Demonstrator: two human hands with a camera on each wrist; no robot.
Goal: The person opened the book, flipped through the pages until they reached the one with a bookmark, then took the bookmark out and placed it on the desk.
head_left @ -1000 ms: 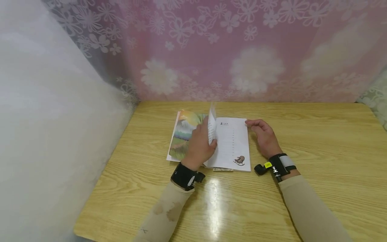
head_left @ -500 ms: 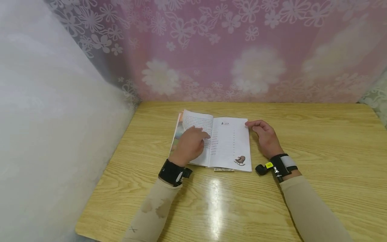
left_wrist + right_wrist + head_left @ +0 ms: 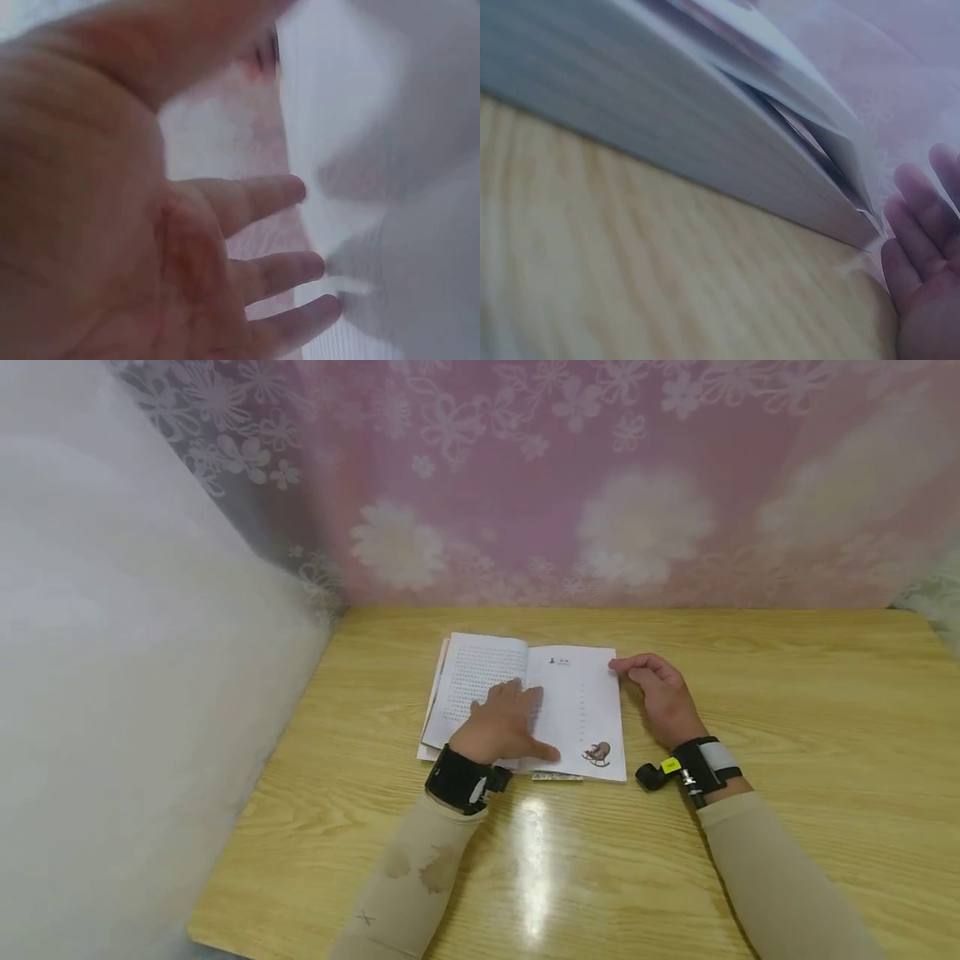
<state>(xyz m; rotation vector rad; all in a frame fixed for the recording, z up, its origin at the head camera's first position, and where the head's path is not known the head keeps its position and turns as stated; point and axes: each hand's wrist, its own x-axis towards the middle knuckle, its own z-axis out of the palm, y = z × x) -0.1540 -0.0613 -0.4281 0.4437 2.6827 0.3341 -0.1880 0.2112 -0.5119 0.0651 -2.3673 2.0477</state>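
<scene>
An open book lies on the wooden table, with printed text on its left page and a small rocking-chair picture low on its right page. Over the gutter is my left hand, fingers spread and thumb reaching onto the right page. In the left wrist view its fingertips come right up to the white paper. Beside the book's upper right corner is my right hand, its fingertips at that corner. The right wrist view shows the thick stack of page edges and my loosely extended fingers by the corner.
A patterned strip peeks out beneath the book's near edge. Behind the wooden table hangs a pink flowered curtain, and a white sheet closes off the left side.
My left hand carried a standing page over to the left, where it now lies flat and covers the coloured picture. Then the hand moved back right to the gutter. My right hand stayed at the corner.
</scene>
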